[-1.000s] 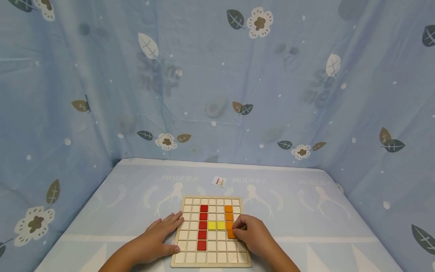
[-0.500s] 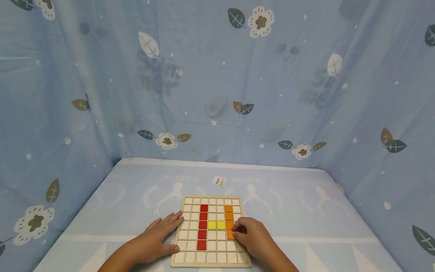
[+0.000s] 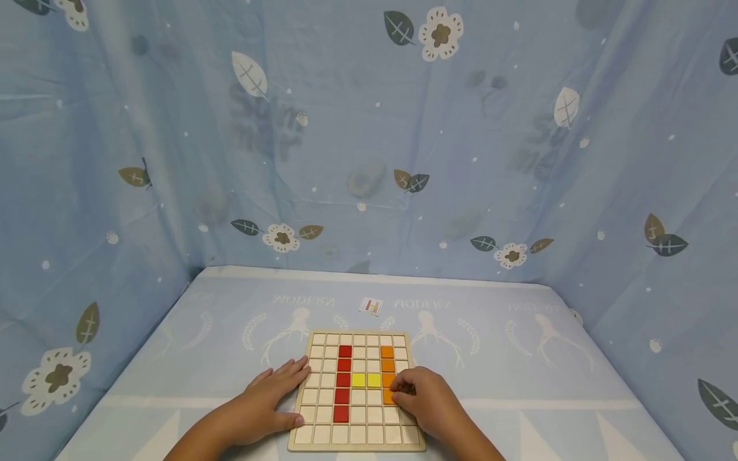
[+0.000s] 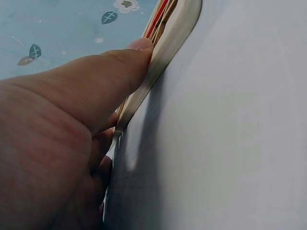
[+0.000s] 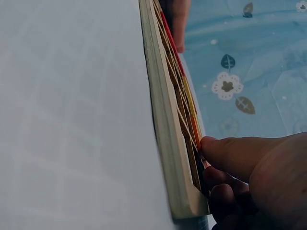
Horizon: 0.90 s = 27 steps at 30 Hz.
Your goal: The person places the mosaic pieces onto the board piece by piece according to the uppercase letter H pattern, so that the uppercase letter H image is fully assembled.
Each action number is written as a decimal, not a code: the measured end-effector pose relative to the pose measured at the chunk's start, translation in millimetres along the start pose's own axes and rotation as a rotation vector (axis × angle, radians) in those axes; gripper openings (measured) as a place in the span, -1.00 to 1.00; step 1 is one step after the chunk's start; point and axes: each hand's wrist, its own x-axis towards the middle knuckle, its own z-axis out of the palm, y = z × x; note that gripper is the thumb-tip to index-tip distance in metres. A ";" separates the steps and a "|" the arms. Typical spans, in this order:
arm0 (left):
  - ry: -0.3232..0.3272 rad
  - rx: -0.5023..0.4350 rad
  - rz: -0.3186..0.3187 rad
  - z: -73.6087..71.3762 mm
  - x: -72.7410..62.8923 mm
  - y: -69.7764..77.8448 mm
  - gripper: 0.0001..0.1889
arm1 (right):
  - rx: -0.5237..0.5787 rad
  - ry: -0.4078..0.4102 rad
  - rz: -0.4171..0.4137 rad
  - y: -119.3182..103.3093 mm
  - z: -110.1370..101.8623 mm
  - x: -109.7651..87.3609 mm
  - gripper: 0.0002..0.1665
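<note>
A square wooden grid board (image 3: 357, 435) lies flat on the table in the head view. It bears a column of red tiles (image 3: 342, 396), a short row of yellow tiles (image 3: 366, 380) and a column of orange tiles (image 3: 387, 365). My right hand (image 3: 429, 400), fingers curled, has its thumb and index finger at the lowest orange tile (image 3: 389, 397), partly covering its right side. In the right wrist view the thumb (image 5: 230, 151) touches that column. My left hand (image 3: 265, 403) rests with extended fingers along the board's left edge; its thumb (image 4: 115, 72) presses the rim.
A small printed card (image 3: 371, 307) with a coloured grid pattern lies behind the board. The table (image 3: 490, 346) has a pale blue patterned cover. Blue floral curtains (image 3: 369, 147) enclose it at the back and both sides.
The lowest orange tile now sits in line in its square, where it overlapped the tile above before. My right hand has barely moved; the left hand has stayed put.
</note>
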 end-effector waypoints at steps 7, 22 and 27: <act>-0.007 -0.011 -0.007 -1.0 0.4 -0.2 0.02 | -0.012 0.006 -0.004 -0.7 -0.3 1.3 -0.86; -0.009 -0.004 -0.012 -0.4 1.0 -2.1 0.03 | 0.255 0.131 0.158 11.2 -21.9 2.8 -0.91; -0.016 -0.019 -0.008 -0.2 1.7 -1.2 0.02 | 0.096 0.163 0.269 24.1 -32.8 -3.9 -0.91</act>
